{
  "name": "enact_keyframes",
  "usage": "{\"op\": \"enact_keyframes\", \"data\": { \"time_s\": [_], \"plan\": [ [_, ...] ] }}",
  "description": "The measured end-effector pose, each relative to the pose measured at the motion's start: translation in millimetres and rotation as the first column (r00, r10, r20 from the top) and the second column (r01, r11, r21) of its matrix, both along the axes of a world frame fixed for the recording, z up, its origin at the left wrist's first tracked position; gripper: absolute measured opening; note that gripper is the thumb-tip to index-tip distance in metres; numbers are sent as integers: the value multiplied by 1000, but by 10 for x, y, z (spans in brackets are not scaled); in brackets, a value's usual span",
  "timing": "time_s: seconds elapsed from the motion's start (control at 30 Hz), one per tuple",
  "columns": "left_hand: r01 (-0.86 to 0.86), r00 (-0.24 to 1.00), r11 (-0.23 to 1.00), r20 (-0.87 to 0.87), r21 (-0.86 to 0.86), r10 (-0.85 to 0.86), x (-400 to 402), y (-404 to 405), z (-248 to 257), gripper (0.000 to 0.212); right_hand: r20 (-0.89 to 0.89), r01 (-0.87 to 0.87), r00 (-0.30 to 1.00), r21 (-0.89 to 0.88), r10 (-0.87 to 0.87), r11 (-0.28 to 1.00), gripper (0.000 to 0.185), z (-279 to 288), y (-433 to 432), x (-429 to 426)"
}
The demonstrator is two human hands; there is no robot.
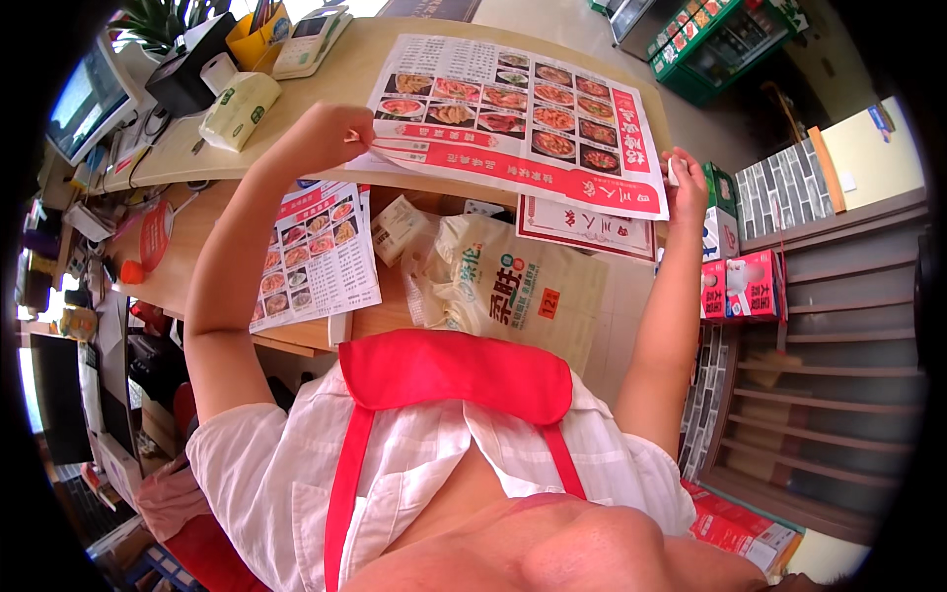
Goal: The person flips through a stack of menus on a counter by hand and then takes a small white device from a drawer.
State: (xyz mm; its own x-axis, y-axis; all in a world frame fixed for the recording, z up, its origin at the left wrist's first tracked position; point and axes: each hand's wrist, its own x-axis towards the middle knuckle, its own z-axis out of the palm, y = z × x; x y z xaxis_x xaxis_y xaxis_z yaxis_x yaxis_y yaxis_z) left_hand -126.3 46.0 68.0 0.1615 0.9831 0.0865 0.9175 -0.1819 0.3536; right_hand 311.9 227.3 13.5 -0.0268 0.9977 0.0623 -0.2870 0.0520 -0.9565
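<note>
A large printed menu sheet (pixel 510 126) with red bands and dish photos lies over the counter, its near edge raised a little. At its left near corner my left hand (pixel 336 137) pinches the paper between closed fingers. My right hand (pixel 684 185) is at the right near corner, fingers bent, with a small white object at the fingertips; whether it grips the sheet is hard to tell. Below the sheet, a red-bordered white card (pixel 584 229) partly shows. A second stack of menu sheets (pixel 318 255) rests on the lower desk at left.
On the wooden counter (pixel 318 96) stand a tissue pack (pixel 240 111), a calculator-like device (pixel 311 41), a yellow pen holder (pixel 259 37) and a monitor (pixel 92 96). A large plastic package (pixel 518 281) and small box (pixel 398 229) sit before me. Red cartons (pixel 743 285) are at right.
</note>
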Motion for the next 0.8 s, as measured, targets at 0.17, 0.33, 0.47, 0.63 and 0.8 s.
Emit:
{"op": "enact_keyframes", "data": {
  "time_s": [0.17, 0.33, 0.47, 0.63, 0.8],
  "plan": [
    [68, 888, 995, 450, 70, -92, -149, 85, -86, 7, -64, 27, 998, 23, -26, 999, 19, -37, 46, 47],
    [-87, 877, 984, 480, 153, 3, -19, 23, 31, 9, -325, 99, 943, 62, -73, 993, 15, -88, 68, 176],
    [-209, 930, 901, 361, 379, 64, 280, -243, 213, 9, -514, -61, 845, 180, 147, 982, 14, 181, -307, 153],
    [-90, 996, 839, 58, 537, 70, 773, -575, 187, 12, 94, -656, 754, 78, 650, 751, 24, 301, -1413, -291],
    [392, 919, 757, -194, 523, -342, 1450, -829, 65, 26, -177, -819, 573, -159, 801, 551, 39, 204, -2078, -857]
  ]
}}
